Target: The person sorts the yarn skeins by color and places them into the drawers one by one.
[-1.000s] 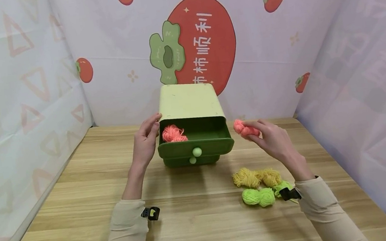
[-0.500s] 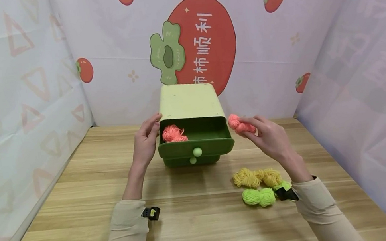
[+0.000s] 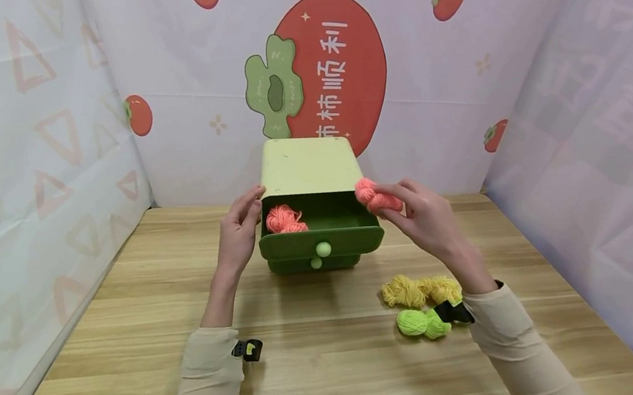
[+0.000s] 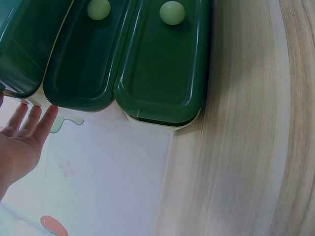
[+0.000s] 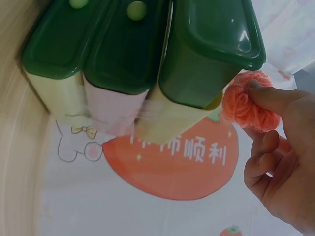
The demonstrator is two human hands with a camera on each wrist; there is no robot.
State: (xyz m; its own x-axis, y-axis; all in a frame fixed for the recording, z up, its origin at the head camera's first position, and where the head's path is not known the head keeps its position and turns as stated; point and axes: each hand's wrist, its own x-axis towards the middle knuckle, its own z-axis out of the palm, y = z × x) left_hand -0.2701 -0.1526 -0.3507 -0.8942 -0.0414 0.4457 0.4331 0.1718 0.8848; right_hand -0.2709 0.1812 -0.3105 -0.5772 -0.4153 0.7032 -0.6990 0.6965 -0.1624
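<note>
A small drawer unit (image 3: 309,165) with a pale yellow top stands on the table, its green top drawer (image 3: 287,247) pulled out. Inside that drawer, at the left, lies a coral-pink skein of yarn (image 3: 283,219). My left hand (image 3: 237,230) rests at the unit's upper left edge; in the left wrist view its fingers (image 4: 45,125) are straight, with the tips at the edge. Between thumb and fingers, my right hand (image 3: 428,217) pinches a second coral-pink skein (image 5: 251,105) beside the drawer's right rim. In the head view this skein overlaps the drawer's right corner.
A yellow skein (image 3: 405,291) and a bright green skein (image 3: 413,322) lie on the wooden table (image 3: 327,380) at the right, partly under my right wrist. Two lower drawers with round knobs (image 4: 172,13) are pushed in. Printed cloth walls (image 3: 197,146) enclose the table's back and sides.
My right hand has moved left and slightly up with the coral skein, from right of the unit to the drawer's right corner. My left hand has stayed in place.
</note>
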